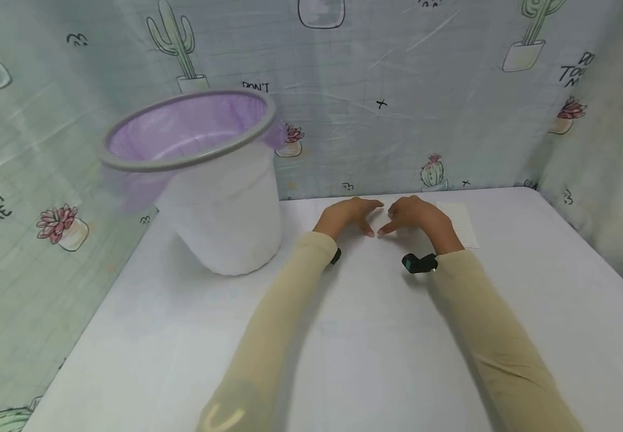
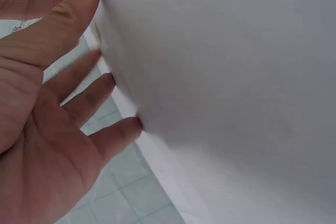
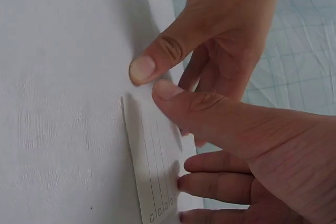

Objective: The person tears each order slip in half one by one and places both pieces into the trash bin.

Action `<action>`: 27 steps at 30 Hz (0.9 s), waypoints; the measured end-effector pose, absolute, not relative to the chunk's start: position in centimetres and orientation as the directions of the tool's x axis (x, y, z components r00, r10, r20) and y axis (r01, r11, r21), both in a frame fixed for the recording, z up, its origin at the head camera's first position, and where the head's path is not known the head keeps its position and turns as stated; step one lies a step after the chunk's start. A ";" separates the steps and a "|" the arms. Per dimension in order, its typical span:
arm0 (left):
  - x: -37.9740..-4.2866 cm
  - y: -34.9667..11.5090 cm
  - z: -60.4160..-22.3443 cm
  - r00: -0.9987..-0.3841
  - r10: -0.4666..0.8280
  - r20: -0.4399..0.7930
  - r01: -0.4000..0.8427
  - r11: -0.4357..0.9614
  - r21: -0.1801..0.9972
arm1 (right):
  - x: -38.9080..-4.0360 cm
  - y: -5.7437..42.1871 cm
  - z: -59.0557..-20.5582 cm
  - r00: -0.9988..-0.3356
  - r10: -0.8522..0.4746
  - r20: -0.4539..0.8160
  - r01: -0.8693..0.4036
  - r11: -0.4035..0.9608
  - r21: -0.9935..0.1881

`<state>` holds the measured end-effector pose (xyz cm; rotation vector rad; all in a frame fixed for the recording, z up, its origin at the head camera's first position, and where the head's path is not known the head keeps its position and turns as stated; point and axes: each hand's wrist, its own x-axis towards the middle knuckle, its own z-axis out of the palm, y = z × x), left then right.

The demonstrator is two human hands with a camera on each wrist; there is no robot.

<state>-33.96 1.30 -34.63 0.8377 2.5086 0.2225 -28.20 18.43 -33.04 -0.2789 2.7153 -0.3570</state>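
Close to the far edge of the white table, my left hand (image 1: 348, 215) and right hand (image 1: 416, 217) face each other with thumbs and fingers spread and slightly bent. Their thumb tips almost meet, and I see nothing held between them. In the left wrist view, the fingertips of the left hand (image 2: 58, 129) rest at the table's edge. A white paper slip (image 3: 152, 166) with printed lines and small boxes lies flat beside and partly beneath the right hand (image 3: 236, 140). From the head, this slip (image 1: 459, 223) shows just right of the right hand, part of it hidden.
A white bin (image 1: 230, 216) with a grey rim and purple liner (image 1: 192, 126) stands on the table (image 1: 376, 348) at the left. Behind the table hangs a cactus-print sheet (image 1: 343, 138). Each wrist carries a small black camera (image 1: 419, 263).
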 end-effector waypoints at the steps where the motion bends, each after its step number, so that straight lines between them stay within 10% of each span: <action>1: -33.9 1.5 -34.6 -0.693 0.597 -0.405 0.517 0.802 0.299 | -28.1 18.6 -33.1 -0.904 -0.240 -0.354 -0.137 0.947 -0.292; 27: -30.7 1.1 -34.7 -0.735 0.580 -0.350 0.543 0.814 0.208 | -26.3 17.5 -33.3 -0.906 -0.278 -0.318 -0.155 0.919 -0.362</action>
